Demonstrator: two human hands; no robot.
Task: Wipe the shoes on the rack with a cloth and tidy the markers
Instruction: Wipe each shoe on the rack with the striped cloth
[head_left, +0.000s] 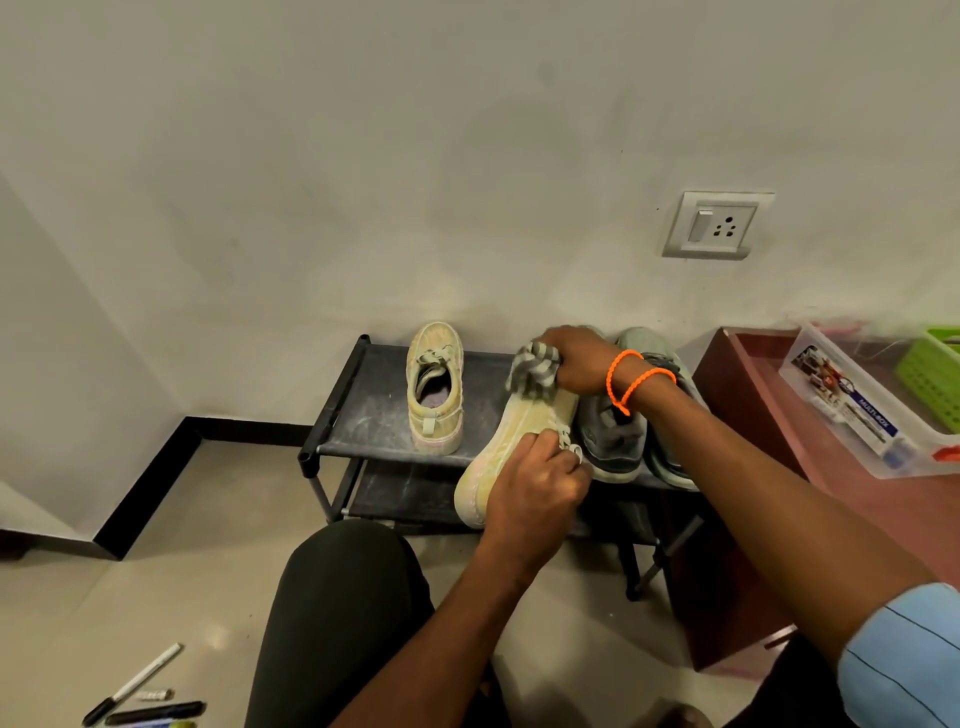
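Down at the black shoe rack (363, 415), the left hand (540, 488) grips a pale yellow shoe (506, 452) near its laces, holding it tilted on its side at the rack's front edge so the sole faces left. The right hand (576, 361), with orange bands at the wrist, clutches a grey striped cloth (532, 369) and presses it against the toe end of that shoe. On the rack's top shelf, left of the held shoe, its yellow mate (436, 387) stands upright, toe toward the wall. To the right on the same shelf sit two grey shoes (613, 441), partly hidden behind the right forearm. The markers (150, 699) lie scattered on the floor well left of the rack's front — a white-barrelled one and some dark ones. Right of the rack, a reddish-brown tabletop (758, 384) carries a clear plastic box (852, 410) and a green basket (932, 382).
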